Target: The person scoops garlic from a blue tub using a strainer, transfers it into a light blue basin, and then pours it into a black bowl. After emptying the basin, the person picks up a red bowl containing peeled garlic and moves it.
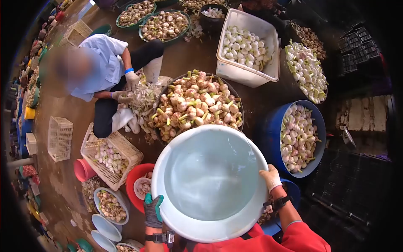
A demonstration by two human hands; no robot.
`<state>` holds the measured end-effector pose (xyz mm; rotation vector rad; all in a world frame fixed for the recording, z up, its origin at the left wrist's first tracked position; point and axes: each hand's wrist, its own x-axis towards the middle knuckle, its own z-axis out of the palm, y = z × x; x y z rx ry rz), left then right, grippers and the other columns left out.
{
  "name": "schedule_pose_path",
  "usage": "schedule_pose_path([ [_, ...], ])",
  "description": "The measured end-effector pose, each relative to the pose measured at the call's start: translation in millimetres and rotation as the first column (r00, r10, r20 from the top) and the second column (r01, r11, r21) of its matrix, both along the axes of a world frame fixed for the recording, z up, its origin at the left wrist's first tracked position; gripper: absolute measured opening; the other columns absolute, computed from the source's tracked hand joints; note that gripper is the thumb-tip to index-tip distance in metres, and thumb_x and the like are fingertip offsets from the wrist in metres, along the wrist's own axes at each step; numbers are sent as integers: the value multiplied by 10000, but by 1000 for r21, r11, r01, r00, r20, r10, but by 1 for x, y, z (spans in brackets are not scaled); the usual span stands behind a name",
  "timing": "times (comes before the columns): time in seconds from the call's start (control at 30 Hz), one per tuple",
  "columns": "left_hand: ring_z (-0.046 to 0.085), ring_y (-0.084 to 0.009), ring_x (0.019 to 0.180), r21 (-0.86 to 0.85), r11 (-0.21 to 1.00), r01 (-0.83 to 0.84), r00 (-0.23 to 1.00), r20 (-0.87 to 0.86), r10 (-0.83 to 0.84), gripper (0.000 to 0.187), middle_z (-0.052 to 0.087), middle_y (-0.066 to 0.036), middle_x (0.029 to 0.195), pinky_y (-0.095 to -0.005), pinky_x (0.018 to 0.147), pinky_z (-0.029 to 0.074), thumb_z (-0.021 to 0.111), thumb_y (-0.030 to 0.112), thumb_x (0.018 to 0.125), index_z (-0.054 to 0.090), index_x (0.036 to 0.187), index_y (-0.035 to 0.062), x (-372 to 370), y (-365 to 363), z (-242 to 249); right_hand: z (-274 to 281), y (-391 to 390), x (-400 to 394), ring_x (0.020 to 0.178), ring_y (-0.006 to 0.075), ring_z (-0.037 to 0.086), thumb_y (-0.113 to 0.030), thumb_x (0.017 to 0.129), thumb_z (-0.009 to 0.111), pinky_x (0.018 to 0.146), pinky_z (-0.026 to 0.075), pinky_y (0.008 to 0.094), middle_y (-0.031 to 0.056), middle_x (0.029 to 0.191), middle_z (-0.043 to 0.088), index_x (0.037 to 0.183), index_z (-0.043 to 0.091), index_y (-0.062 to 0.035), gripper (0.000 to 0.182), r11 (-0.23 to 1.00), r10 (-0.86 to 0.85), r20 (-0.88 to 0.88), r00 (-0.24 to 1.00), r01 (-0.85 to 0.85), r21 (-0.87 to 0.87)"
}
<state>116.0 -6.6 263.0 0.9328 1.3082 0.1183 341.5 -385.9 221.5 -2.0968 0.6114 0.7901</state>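
The pale basin (210,180) is located at the near centre of the scene, in front of a red garment (268,242), with its glossy inner surface presented to the camera. It is supported by two hands. The left side of the rim is held by the left hand (153,210), on which a grey and green glove is worn; its fingers are closed around the edge. The right side of the rim is gripped by the fingers of the right hand (270,178). The contact beneath the rim is hidden on both sides. A dark strap is fitted at each wrist. Directly beyond the basin, a heap of garlic bulbs (197,101) is contained in a dark round tub, the near part of which is covered by the basin. To the right, more bulbs are held in a blue tub (268,134); on the far right side, white bulbs are stored in a white rectangular tub (247,76). To the left, a red basin (131,193) and a slatted crate (133,163) are placed on the floor. Farther left, loose peelings (145,98) are handled by a seated person (105,63) in a light blue shirt.
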Motion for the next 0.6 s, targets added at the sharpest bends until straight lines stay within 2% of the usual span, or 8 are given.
schedule_pose_path([
  [0.2, 611, -189, 820, -66, 998, -23, 1000, 0, 23, 351, 637, -58, 978, -318, 766, 507, 654, -18, 769, 583, 1109, 28, 12, 3, -25, -5, 13, 35, 751, 204, 632, -146, 748, 671, 700, 506, 328, 130, 830, 654, 998, 614, 30, 311, 995, 80, -28, 996, -82, -62],
  [0.4, 609, -193, 828, -115, 993, -33, 999, -34, 29, 364, 632, -57, 981, -319, 766, 503, 656, -14, 767, 580, 1120, 22, 20, 9, -43, -4, 18, 45, 757, 205, 634, -140, 746, 671, 704, 508, 332, 128, 833, 655, 1000, 616, 25, 308, 990, 73, -60, 995, -80, -113],
  [0.6, 613, -196, 835, -117, 993, -27, 998, -54, 21, 364, 633, -57, 984, -320, 772, 509, 651, -21, 768, 580, 1123, 21, 21, 18, -46, -13, 19, 41, 772, 207, 637, -141, 753, 670, 714, 509, 331, 134, 852, 659, 1016, 616, 27, 318, 996, 45, -52, 998, -49, -78],
])
